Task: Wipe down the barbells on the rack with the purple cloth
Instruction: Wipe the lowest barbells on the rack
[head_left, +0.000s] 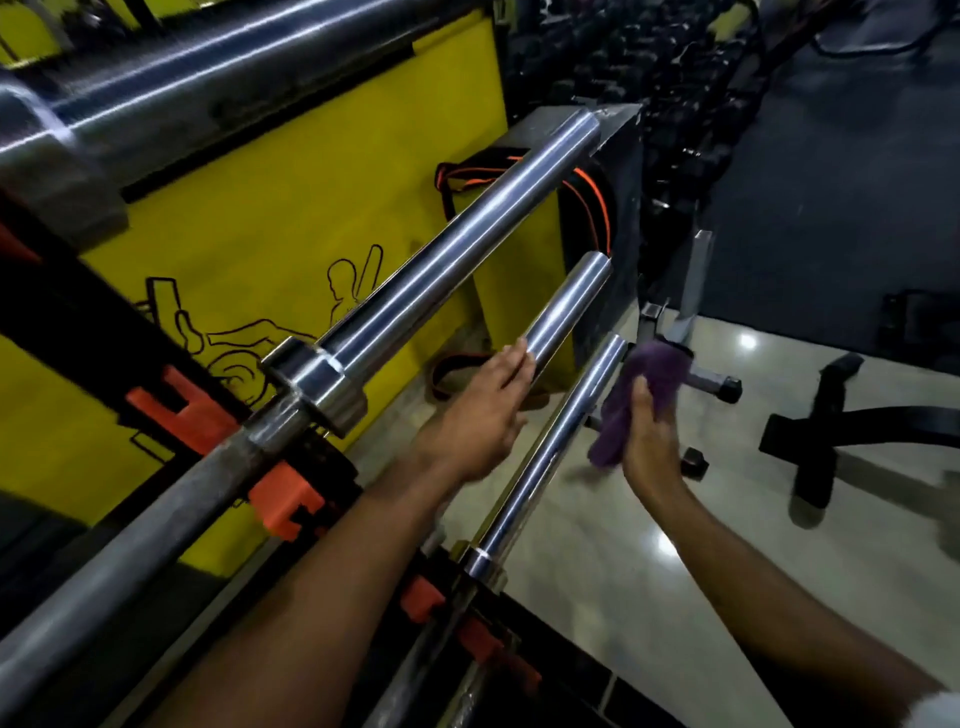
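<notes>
Several chrome barbells lie stacked on a black rack with orange holders (283, 501). The topmost bar (171, 78) crosses the upper left. Below it runs a long sleeve (447, 249), then a shorter sleeve (569, 306), then the lowest thin sleeve (561, 426). My left hand (475, 410) reaches out with straight fingers, its fingertips touching the shorter sleeve. My right hand (649, 441) grips the bunched purple cloth (641, 395) just right of the lowest sleeve, near its end. The cloth sits beside the sleeve; contact with it is unclear.
A yellow wall panel (322, 197) with black line drawings stands behind the rack. Black and orange straps (587, 202) hang near the sleeve ends. A dark bench base (841, 431) and a small stand (717, 384) sit on the glossy floor at right.
</notes>
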